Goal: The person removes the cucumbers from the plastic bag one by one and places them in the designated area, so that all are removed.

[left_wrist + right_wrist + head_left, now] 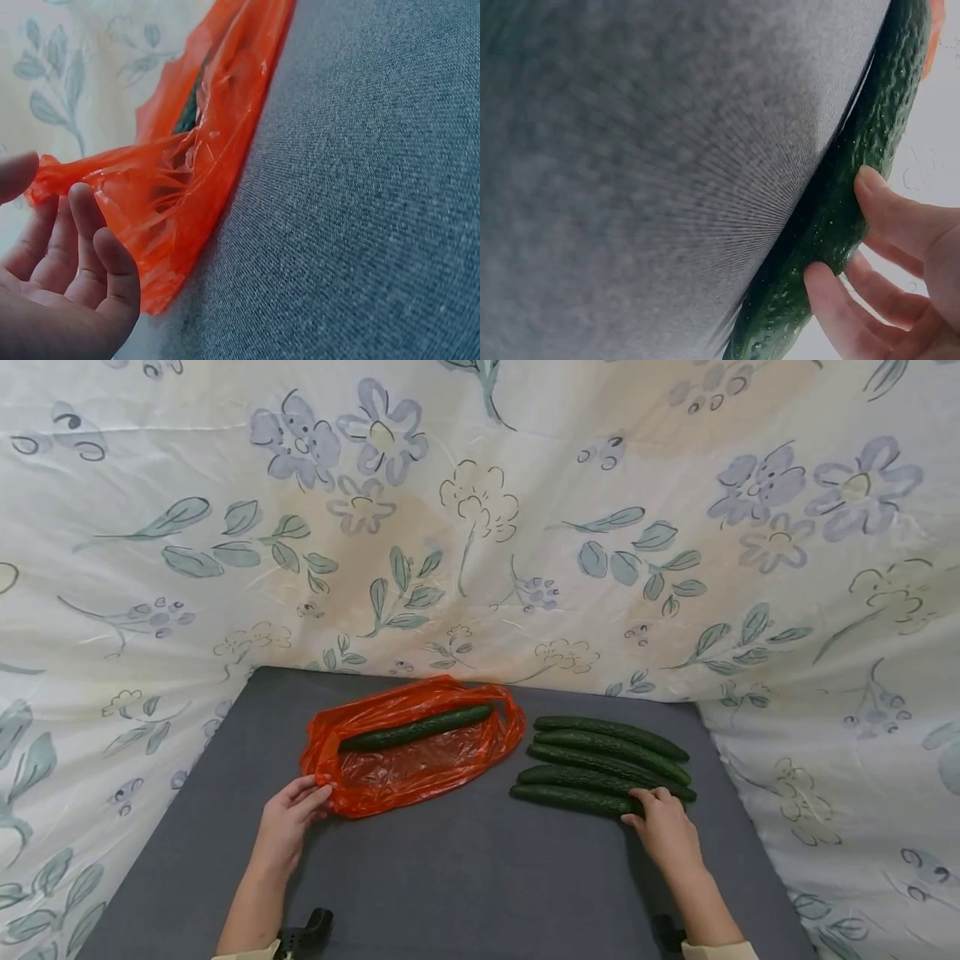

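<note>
An orange-red plastic bag [442,785] lies spread on the grey table, its mouth gaping toward me. Inside it rests one dark green cucumber [420,728]. My left hand [288,818] pinches the bag's near left edge, and the left wrist view has the gathered plastic [97,169] stretched from the thumb and fingers. To the right, several cucumbers [611,743] lie side by side. My right hand [667,831] grips the nearest cucumber [562,798] close to its right end. In the right wrist view, thumb and fingers sit round this bumpy cucumber [836,217].
The dark grey table [480,877] extends in front of the bag and the cucumbers. A floral curtain [480,610] hangs behind the table and along both sides. Black wrist mounts [307,933] show at the bottom by the sleeves.
</note>
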Demonstrator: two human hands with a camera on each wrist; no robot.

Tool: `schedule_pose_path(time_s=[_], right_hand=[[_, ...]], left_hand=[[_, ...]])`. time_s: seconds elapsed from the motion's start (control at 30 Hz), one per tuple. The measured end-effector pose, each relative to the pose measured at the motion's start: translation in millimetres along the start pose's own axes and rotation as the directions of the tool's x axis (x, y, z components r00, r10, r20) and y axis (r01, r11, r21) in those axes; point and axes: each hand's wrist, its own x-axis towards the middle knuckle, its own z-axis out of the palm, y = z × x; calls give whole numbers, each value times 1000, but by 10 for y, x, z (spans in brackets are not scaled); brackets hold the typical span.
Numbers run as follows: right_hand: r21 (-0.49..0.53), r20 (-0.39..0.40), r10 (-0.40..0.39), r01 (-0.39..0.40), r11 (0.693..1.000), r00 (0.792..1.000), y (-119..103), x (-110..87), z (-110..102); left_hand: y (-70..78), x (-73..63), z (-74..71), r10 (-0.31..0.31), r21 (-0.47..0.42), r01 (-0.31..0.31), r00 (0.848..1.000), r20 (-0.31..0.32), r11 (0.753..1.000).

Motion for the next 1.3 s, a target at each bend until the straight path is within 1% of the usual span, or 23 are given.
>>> schedule_pose_path(time_s=[0.1, 0.2, 0.37, 0.43, 0.5, 0.63, 0.8, 0.93, 1.0, 1.1, 1.2, 1.3], right_hand=[[6, -20, -5, 6, 1000, 1000, -23, 8, -11], [4, -26, -23, 23, 1000, 999, -92, 32, -53], [-8, -54, -71, 71, 997, 996, -296, 165, -105], [12, -59, -86, 87, 996, 995, -396, 234, -114], [50, -51, -94, 97, 994, 994, -498, 303, -120], [178, -8, -111, 110, 978, 994, -704, 435, -130], [336, 17, -169, 154, 929, 985, -968, 638, -130], [414, 27, -196, 168, 895, 980, -1164, 799, -126], [432, 32, -206, 172, 885, 978, -1259, 866, -127], [431, 35, -232, 195, 881, 972, -1396, 948, -132], [420, 42, -255, 215, 882, 966, -1534, 1032, -126], [391, 54, -269, 228, 892, 962, -1676, 1122, -94]], left_hand=[[7, 8, -13, -4, -4, 4, 1000, 6, 1000], [0, 18, -22, -7, -9, 7, 1000, 13, 1000], [7, 4, -22, -5, 4, 5, 1000, -2, 1000], [14, -2, -24, -9, 8, 9, 1000, -8, 1000], [17, -3, -26, -11, 8, 11, 1000, -5, 1000], [13, 5, -18, -6, 3, 6, 1000, 13, 1000], [0, 18, -15, -6, -1, 6, 1000, 23, 1000], [-9, 27, -14, 1, 6, -1, 1000, 25, 1000], [-13, 27, -14, 4, 12, -4, 1000, 27, 1000], [-19, 24, -15, 4, 16, -4, 1000, 22, 1000], [-31, 25, -19, 1, 11, -2, 1000, 16, 1000], [-43, 28, -22, 3, 13, -3, 1000, 13, 1000]])
